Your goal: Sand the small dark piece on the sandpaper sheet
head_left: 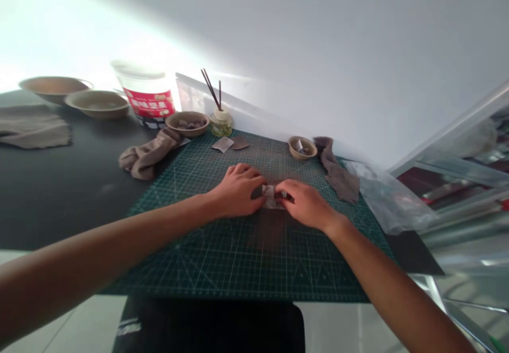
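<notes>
A small pale rectangular packet [270,197] with faint grey markings lies low over the green cutting mat [234,257], between my two hands. My left hand [241,190] grips its left edge, thumb and fingers closed together. At its right end my right hand [301,200] is pinched shut, with a bit of the pale material showing between thumb and fingers. Whether it is paper, film or cloth is too blurred to tell. Beyond my left hand lie a pale square [222,144] and a brown scrap [239,142] on the mat.
A small bowl [302,148] holding small pieces stands at the back right, beside a brown cloth strip [338,173] and clear plastic bag [392,199]. Back left are a reed diffuser [221,122], a bowl of dark lumps [187,124], a red-labelled tub [145,96] and crumpled cloth [149,154].
</notes>
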`<state>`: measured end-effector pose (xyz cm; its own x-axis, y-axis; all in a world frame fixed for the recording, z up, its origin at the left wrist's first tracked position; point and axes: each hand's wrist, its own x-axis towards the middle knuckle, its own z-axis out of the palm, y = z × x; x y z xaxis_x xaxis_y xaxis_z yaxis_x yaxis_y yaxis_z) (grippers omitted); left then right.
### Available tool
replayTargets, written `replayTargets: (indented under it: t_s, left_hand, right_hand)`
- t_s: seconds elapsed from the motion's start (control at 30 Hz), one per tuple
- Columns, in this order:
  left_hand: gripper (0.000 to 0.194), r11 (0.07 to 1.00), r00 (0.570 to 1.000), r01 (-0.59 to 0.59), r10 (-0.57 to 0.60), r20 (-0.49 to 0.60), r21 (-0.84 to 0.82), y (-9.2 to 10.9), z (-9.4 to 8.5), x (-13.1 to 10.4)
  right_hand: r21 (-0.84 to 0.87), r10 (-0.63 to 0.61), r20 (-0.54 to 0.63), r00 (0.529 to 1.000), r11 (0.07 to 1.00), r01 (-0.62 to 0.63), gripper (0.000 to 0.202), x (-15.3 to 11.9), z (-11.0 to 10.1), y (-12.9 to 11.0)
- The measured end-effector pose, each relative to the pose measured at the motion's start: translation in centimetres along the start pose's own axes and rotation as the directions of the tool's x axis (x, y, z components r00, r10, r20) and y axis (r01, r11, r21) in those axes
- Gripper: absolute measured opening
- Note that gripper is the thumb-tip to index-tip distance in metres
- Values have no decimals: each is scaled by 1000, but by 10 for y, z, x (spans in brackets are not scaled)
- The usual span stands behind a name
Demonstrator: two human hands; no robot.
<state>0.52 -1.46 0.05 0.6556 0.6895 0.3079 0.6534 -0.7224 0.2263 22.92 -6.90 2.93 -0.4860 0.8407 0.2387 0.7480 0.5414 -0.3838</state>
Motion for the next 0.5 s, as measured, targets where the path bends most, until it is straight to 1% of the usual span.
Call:
replayTargets:
  t_s: [0.1,0.2,0.3,0.4,0.5]
  left_hand:
    - [30,999,999,-24,24,33,-24,-2,2,-4]
    - [29,998,997,-36,40,64,-51,-4,0,-5]
    - [31,996,993,-34,42,107,-80,-7,-5,-5]
    - [29,995,988,-4,19,151,-99,-7,-7,-4]
    - [29,993,985,22,-2,170,-115,-5,-6,-4]
  right_hand:
    - [-10,-40,87,995,999,41,11,7,2,8]
    - [1,-79,168,983,997,80,12,14,-1,15]
    - [-21,-132,254,958,990,142,14,21,-9,18]
    - [-64,-170,338,926,977,203,13,28,-15,17]
    - [-75,-185,389,903,970,231,13,33,-17,15]
